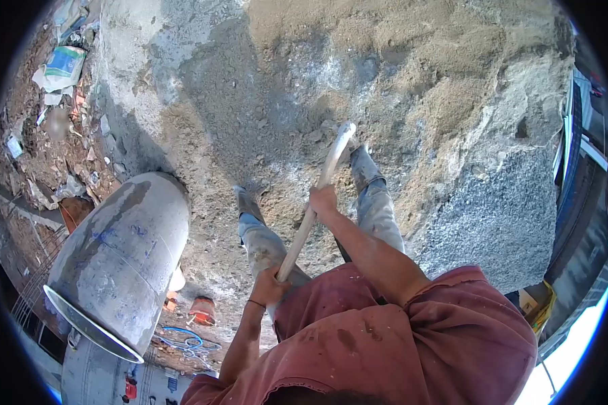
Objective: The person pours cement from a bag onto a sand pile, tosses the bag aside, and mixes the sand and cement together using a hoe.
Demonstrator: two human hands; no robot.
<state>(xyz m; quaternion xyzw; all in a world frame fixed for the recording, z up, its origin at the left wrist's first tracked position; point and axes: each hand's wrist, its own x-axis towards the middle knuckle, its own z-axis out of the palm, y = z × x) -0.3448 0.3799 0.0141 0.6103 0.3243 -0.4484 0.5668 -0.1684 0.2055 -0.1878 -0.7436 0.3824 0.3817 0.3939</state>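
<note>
Beside the drum [118,260], both hands [323,201] [269,287] around a tool handle [314,206].

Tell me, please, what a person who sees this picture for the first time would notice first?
First, the long pale handle in the middle, held by both hands: the right hand higher up, the left hand at its near end. Its far end goes down into the grey and sandy heap that fills the top of the view. At the lower left stands a big grey drum, tilted, with its open rim toward the camera.
</note>
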